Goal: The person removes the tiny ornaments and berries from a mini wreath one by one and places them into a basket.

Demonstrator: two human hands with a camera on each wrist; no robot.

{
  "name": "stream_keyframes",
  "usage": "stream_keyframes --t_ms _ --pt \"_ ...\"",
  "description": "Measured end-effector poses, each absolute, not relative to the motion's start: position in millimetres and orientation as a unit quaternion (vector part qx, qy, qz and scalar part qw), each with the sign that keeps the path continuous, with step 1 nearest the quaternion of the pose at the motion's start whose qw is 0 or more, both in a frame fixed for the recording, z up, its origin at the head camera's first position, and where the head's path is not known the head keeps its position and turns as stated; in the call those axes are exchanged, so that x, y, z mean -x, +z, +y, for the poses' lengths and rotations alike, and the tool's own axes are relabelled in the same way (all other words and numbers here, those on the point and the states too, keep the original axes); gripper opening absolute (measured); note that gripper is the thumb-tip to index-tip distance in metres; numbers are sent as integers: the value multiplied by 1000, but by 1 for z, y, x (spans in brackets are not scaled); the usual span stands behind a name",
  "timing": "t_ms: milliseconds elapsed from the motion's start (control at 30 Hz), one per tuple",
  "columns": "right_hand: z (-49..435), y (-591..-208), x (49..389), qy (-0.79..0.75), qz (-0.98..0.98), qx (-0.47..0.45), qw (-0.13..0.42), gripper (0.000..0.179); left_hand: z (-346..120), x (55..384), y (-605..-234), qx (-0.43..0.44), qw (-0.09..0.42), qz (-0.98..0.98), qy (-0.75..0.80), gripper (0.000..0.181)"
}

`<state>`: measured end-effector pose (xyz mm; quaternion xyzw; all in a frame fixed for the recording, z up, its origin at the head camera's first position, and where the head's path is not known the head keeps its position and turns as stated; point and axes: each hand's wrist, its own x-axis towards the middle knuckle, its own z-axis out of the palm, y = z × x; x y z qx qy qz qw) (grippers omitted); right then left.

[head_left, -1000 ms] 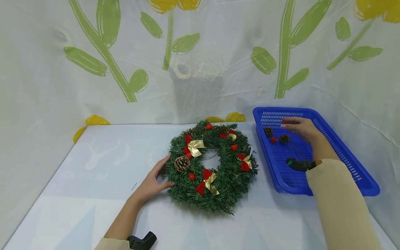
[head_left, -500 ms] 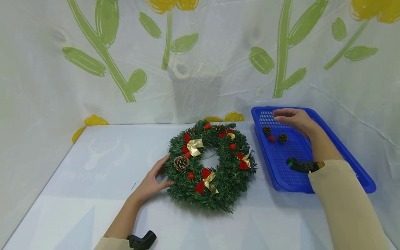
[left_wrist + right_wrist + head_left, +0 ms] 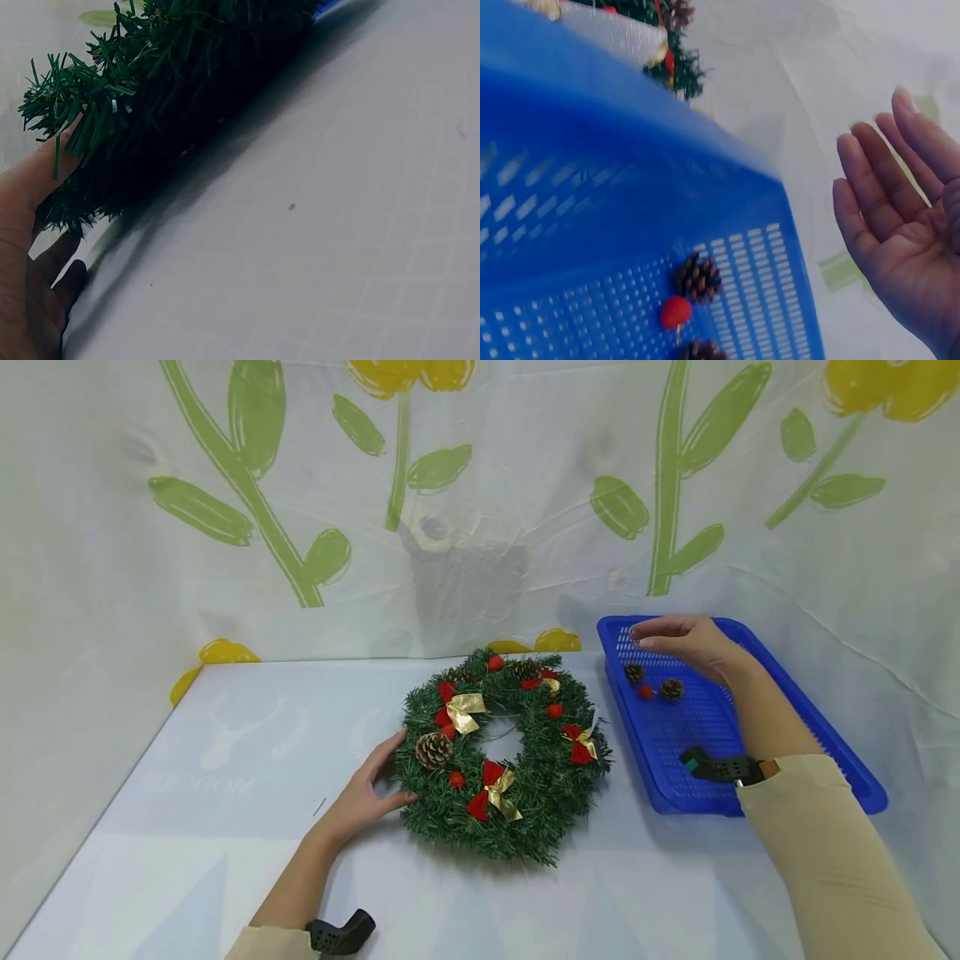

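A green wreath with red and gold bows, pine cones and red berries lies on the white table. My left hand rests against its left edge, thumb and fingers spread apart; the left wrist view shows a digit reaching into the foliage. Above the back left part of a blue basket, my right hand hovers with loosely bent fingers and a bare palm. Inside the basket are a pine cone, a second pine cone and a red berry.
A white curtain printed with green stems and yellow flowers hangs behind the table. The basket wall stands between the right hand's side and the wreath in the right wrist view.
My right hand has moved left and slightly up across the basket. My left hand stays at the wreath, and the head view has shifted a little.
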<state>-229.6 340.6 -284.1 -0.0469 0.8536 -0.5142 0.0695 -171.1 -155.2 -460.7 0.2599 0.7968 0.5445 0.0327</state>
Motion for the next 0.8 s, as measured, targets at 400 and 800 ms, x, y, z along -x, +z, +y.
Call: stream_keyframes --t_ms 400,800 --pt "301 -293 242 -529 836 84 119 43 -154 173 -463 -265 31 794 546 89" --pt "265 -322 249 -536 820 128 156 43 -153 170 -459 -261 35 792 551 90"
